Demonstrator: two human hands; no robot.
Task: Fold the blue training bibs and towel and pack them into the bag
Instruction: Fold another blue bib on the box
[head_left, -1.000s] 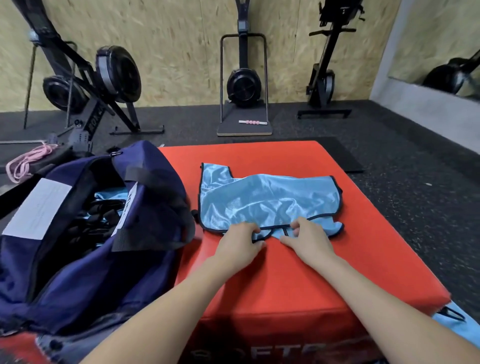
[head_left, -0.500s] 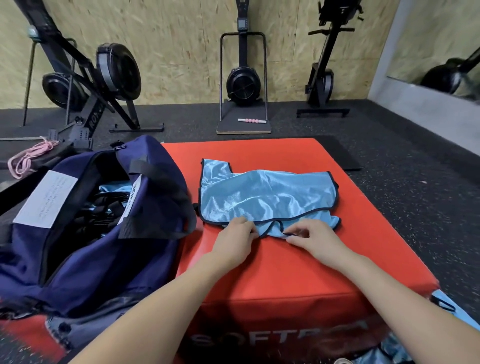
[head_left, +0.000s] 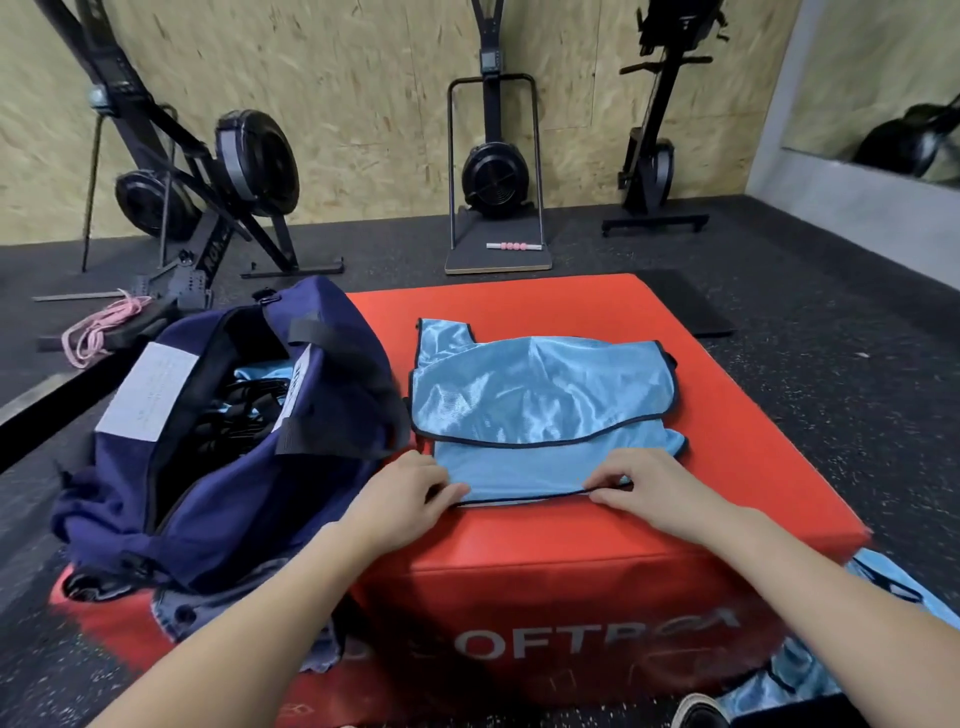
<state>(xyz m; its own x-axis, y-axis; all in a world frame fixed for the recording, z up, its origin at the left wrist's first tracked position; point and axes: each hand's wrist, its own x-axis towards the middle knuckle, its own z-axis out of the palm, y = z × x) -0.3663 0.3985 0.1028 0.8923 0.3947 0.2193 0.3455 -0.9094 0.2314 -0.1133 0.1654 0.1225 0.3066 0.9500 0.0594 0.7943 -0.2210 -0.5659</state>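
Left hand (head_left: 410, 493) hides the bib (head_left: 540, 410) hem's corner it pinches

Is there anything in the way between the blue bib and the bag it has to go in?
Nothing visible blocks it. The blue bib lies on the red box, and the navy bag sits right beside it on the left with its top open. Both hands, left hand and right hand, already pinch the bib's near edge.

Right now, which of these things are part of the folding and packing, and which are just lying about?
Part of the job:
blue bib on the red box
navy bag, open
left hand and right hand, pinching the bib's near edge
more blue cloth at the box's right

Just lying about:
pink rope
exercise machines
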